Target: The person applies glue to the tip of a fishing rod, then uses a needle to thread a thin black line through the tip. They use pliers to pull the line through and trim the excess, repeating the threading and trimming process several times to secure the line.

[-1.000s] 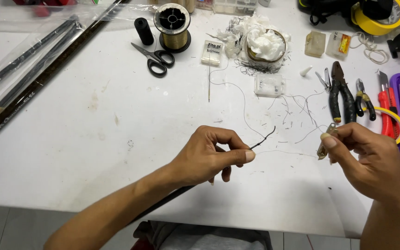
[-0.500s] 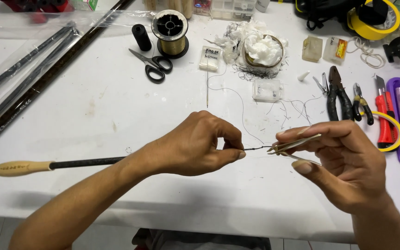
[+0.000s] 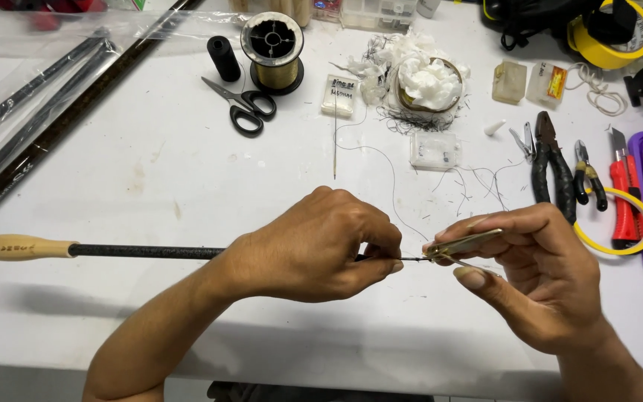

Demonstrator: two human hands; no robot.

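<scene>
Fingers of the left hand (image 3: 314, 246) pinch the thin tip of the black rod (image 3: 150, 251) above the desk (image 3: 113, 171), while the right hand (image 3: 537, 275) clamps gold tweezers (image 3: 464, 243) at that tip, so the next move needs small, steady hands.

Bare table (image 3: 187, 171) left; pliers (image 3: 552, 160) crowd right.
</scene>
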